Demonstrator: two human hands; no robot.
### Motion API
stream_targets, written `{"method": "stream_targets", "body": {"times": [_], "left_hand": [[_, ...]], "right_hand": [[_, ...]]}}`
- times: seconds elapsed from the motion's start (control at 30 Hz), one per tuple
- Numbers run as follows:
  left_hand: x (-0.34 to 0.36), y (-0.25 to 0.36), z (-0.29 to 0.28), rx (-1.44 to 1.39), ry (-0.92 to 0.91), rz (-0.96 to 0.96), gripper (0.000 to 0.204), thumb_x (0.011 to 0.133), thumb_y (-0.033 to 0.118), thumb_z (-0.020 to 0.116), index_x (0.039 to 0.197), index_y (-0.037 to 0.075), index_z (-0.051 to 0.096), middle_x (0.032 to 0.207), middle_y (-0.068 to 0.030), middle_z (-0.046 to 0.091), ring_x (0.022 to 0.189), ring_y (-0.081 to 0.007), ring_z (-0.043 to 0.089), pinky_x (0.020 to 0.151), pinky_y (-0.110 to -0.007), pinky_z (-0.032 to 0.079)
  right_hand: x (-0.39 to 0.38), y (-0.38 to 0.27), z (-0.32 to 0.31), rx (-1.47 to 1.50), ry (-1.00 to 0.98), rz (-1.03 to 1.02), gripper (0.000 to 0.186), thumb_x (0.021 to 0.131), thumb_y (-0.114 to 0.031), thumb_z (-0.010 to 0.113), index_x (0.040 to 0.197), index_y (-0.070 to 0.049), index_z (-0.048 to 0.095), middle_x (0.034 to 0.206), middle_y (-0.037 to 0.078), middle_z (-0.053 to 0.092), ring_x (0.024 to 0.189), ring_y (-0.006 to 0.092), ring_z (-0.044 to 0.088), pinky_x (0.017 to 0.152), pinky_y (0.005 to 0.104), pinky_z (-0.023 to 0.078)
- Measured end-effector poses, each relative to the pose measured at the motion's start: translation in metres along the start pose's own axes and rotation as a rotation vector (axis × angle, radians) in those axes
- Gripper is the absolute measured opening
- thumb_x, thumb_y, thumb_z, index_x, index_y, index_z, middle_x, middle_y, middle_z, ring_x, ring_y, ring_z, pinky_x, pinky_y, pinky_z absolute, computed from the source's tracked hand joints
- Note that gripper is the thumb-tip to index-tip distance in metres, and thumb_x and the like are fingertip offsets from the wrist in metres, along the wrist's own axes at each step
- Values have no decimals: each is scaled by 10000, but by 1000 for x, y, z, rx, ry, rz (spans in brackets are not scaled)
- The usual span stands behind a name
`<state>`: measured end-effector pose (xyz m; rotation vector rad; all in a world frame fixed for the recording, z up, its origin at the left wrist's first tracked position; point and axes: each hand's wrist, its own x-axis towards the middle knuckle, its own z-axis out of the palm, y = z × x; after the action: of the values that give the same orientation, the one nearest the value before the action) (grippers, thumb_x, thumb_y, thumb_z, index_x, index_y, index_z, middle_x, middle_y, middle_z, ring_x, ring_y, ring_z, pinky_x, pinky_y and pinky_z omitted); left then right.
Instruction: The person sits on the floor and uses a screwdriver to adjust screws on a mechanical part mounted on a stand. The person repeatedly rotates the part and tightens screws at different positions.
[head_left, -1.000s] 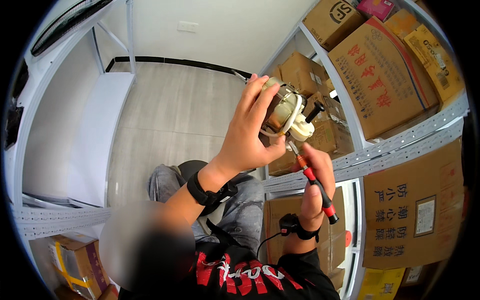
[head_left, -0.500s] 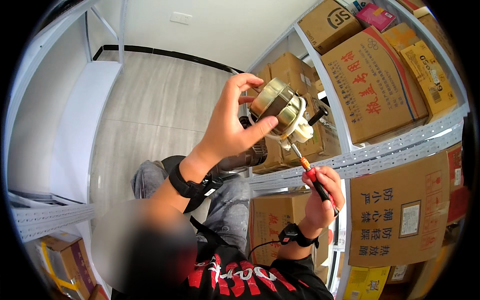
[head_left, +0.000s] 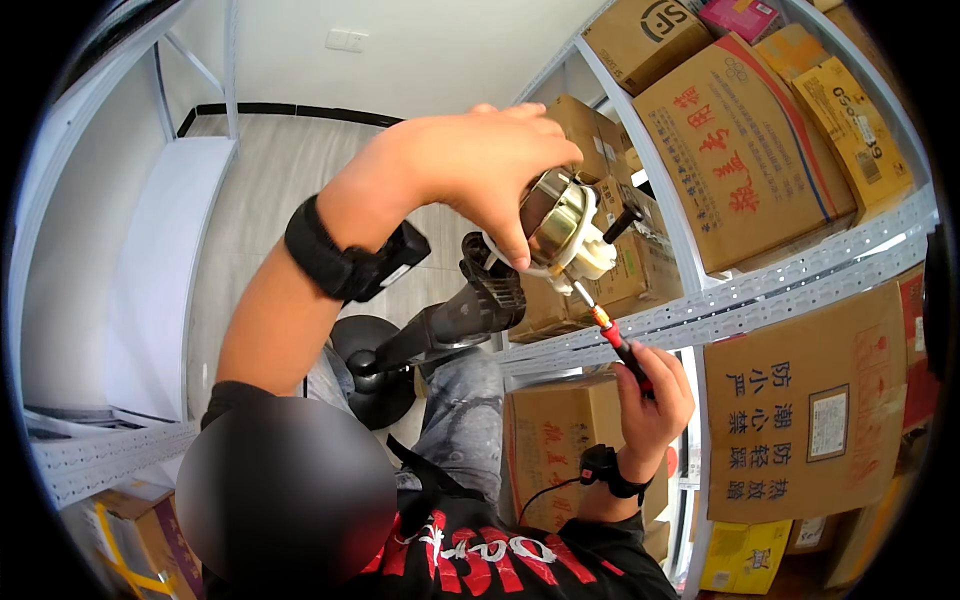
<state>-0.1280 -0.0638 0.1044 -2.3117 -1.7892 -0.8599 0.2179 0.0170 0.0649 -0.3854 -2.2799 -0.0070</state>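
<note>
A brass-coloured fan motor [head_left: 566, 218] with a white plastic frame and a black knob is held up in front of me. My left hand [head_left: 490, 165] arches over it from the far left side, its thumb and fingers gripping the metal housing. Between the thumb and fingers of my right hand [head_left: 655, 398] is a screwdriver [head_left: 612, 332] with a red and black handle. Its shaft points up and left to the lower edge of the white plastic part. The tip's exact contact is too small to make out.
Below the motor, a black fan stand [head_left: 440, 328] with a round base stands by my legs. Metal shelving [head_left: 640, 320] with stacked cardboard boxes [head_left: 745, 150] runs along the right. A pale shelf [head_left: 165, 270] is on the left, and a wall [head_left: 420, 50] lies ahead.
My left forearm has swung up and outward, and that hand has rolled over the top of the motor. The screwdriver stays at the motor's lower side, my right hand shifting its hold on the handle.
</note>
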Motion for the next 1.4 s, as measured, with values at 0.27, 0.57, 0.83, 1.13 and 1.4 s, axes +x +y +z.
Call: {"method": "stream_targets", "body": {"times": [0.27,0.57,0.83,1.13,1.4], "left_hand": [[17,-2,6,-277,-131,0,932,560,283,978,1347,8,562,1212,-177,669,1128,-354,659,973,-403,535],[9,5,10,-243,-31,-33,891,578,317,950,1324,10,574,1176,-174,671,1110,-359,657,963,-409,532],[4,10,12,-222,6,-85,855,586,323,930,1303,-7,600,1177,-189,688,1096,-359,669,952,-418,542],[5,12,14,-254,23,-64,842,576,305,933,1290,-6,613,1162,-185,700,1080,-354,681,948,-407,544],[2,11,14,-280,25,-65,865,562,293,946,1302,-4,612,1161,-176,699,1092,-346,678,960,-399,536]], "right_hand": [[15,-12,7,-15,12,72,334,786,37,823,1111,-14,765,813,113,675,677,233,653,603,303,506],[31,-9,-4,98,-140,150,315,799,34,812,1108,0,760,740,84,623,594,169,550,545,276,429],[35,-13,-2,77,-169,47,278,820,-6,814,1081,-27,720,824,74,631,596,166,562,534,279,449],[26,-4,-1,23,-95,-21,247,809,-27,837,1015,-12,703,890,95,626,616,228,567,572,310,485],[31,-12,1,95,-83,12,259,770,-10,847,986,-8,705,886,113,662,659,266,617,587,331,507]]}}
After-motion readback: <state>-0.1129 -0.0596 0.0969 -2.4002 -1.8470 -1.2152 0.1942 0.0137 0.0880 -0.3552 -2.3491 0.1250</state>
